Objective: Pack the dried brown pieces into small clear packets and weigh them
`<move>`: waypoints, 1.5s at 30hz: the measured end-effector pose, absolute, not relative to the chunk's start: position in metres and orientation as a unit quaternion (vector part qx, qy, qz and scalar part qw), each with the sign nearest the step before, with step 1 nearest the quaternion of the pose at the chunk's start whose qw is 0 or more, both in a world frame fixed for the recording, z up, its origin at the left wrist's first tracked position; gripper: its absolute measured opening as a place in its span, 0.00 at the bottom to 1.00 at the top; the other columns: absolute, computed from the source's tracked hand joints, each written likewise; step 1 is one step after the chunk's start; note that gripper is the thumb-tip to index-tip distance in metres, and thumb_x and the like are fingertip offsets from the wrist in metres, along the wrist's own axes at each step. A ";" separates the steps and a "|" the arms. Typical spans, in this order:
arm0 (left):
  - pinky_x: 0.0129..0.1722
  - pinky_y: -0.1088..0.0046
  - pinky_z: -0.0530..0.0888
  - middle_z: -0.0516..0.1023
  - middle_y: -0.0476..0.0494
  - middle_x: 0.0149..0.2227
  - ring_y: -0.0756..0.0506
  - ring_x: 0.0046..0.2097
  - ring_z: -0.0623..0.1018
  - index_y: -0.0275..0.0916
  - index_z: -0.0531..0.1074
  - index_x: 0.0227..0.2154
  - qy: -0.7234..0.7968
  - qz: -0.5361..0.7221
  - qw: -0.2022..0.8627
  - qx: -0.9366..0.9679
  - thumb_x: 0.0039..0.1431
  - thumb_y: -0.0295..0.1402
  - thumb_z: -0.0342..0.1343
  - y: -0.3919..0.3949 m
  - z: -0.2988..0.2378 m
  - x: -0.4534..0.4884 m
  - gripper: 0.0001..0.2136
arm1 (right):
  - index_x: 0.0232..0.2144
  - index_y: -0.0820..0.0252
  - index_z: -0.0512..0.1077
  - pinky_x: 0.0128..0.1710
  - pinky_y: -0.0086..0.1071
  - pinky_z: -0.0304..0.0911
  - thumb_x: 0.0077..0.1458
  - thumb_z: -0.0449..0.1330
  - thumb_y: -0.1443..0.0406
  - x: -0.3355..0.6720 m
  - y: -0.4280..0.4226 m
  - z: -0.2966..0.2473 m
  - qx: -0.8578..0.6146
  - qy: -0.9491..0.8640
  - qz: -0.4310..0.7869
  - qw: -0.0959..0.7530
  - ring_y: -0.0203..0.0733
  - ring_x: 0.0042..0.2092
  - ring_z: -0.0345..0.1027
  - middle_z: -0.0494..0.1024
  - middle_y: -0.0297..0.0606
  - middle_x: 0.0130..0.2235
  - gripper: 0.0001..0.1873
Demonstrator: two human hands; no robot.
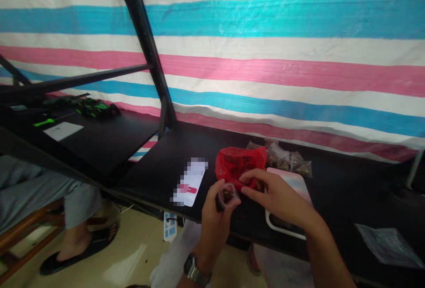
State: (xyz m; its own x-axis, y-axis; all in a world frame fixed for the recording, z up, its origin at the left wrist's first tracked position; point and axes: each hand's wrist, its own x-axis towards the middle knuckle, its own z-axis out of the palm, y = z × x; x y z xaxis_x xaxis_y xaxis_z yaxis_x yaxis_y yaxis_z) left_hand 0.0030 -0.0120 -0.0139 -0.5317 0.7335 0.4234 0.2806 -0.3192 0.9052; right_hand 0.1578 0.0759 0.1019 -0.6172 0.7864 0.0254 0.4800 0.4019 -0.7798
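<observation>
My left hand (215, 206), a watch on its wrist, grips a small clear plastic bag (228, 193) with its mouth held round and facing up. Brownish bits show inside it. Beside it, my right hand (265, 186) is closed, thumb and fingertips drawn together at the near edge of a red plastic bag (234, 162). What those fingertips hold, if anything, cannot be made out. The red bag lies crumpled and open on the black table. Under my right forearm sits a white-rimmed flat device (288, 182) with a shiny pale top and a dark strip, perhaps a scale.
Several filled clear bags (280, 157) lie behind the device. A flat clear bag (388, 243) rests at the right, and a white printed card (191, 186) at the left. Another table (133, 133) holds a green-black toy vehicle (94, 107). A seated person's leg (78, 199) is at left.
</observation>
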 end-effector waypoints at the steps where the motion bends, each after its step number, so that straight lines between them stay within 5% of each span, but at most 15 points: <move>1: 0.49 0.64 0.81 0.85 0.44 0.46 0.42 0.46 0.85 0.45 0.74 0.55 0.572 0.668 0.187 0.438 0.61 0.34 0.66 -0.010 -0.012 0.006 0.19 | 0.48 0.51 0.81 0.43 0.33 0.67 0.62 0.67 0.62 0.162 0.070 0.104 -0.378 -0.810 0.406 0.189 0.42 0.43 0.75 0.84 0.33 0.45 0.12; 6: 0.51 0.60 0.79 0.83 0.42 0.47 0.40 0.47 0.84 0.43 0.72 0.57 0.613 0.646 0.235 0.391 0.60 0.39 0.65 -0.001 -0.002 0.011 0.23 | 0.49 0.53 0.81 0.47 0.34 0.67 0.64 0.64 0.63 0.170 0.065 0.092 -0.412 -0.796 0.378 0.231 0.43 0.46 0.76 0.84 0.35 0.47 0.11; 12: 0.53 0.59 0.76 0.81 0.41 0.48 0.40 0.48 0.82 0.42 0.71 0.56 0.621 0.653 0.166 0.400 0.63 0.41 0.62 0.005 0.002 0.001 0.21 | 0.49 0.57 0.80 0.53 0.37 0.65 0.65 0.63 0.66 0.163 0.098 0.083 -0.499 -0.795 0.237 0.251 0.47 0.52 0.77 0.84 0.41 0.51 0.11; 18: 0.55 0.55 0.74 0.81 0.39 0.49 0.37 0.51 0.80 0.42 0.72 0.56 0.642 0.576 0.165 0.478 0.64 0.43 0.60 0.022 0.032 -0.011 0.20 | 0.43 0.56 0.81 0.44 0.35 0.63 0.61 0.68 0.67 0.140 0.102 0.078 -0.529 -0.820 0.184 0.114 0.49 0.48 0.79 0.86 0.41 0.45 0.07; 25: 0.55 0.59 0.73 0.82 0.39 0.48 0.37 0.52 0.79 0.42 0.76 0.44 0.591 0.506 0.225 0.587 0.62 0.44 0.63 0.112 0.080 -0.049 0.13 | 0.37 0.52 0.77 0.38 0.33 0.58 0.61 0.70 0.62 0.147 0.111 0.091 -0.557 -0.779 0.197 0.207 0.44 0.42 0.78 0.85 0.33 0.40 0.05; 31: 0.33 0.69 0.73 0.79 0.49 0.26 0.43 0.31 0.77 0.42 0.74 0.28 0.553 0.458 0.343 0.606 0.56 0.54 0.65 0.157 0.051 -0.051 0.19 | 0.36 0.54 0.76 0.43 0.36 0.61 0.60 0.70 0.65 0.148 0.125 0.092 -0.572 -0.778 0.162 0.203 0.48 0.45 0.78 0.84 0.36 0.42 0.06; 39: 0.35 0.69 0.70 0.78 0.49 0.29 0.43 0.33 0.77 0.43 0.73 0.33 0.562 0.533 0.362 0.519 0.62 0.52 0.62 0.124 0.034 -0.048 0.17 | 0.36 0.57 0.76 0.51 0.35 0.64 0.58 0.64 0.77 0.140 0.134 0.077 -0.510 -0.792 0.212 0.260 0.44 0.46 0.76 0.83 0.38 0.43 0.11; 45: 0.35 0.70 0.72 0.76 0.51 0.29 0.45 0.33 0.76 0.41 0.73 0.34 0.562 0.564 0.380 0.470 0.61 0.53 0.63 0.108 0.037 -0.051 0.19 | 0.42 0.55 0.79 0.52 0.41 0.62 0.62 0.66 0.69 0.124 0.128 0.079 -0.537 -0.802 0.148 0.216 0.51 0.50 0.73 0.85 0.40 0.45 0.06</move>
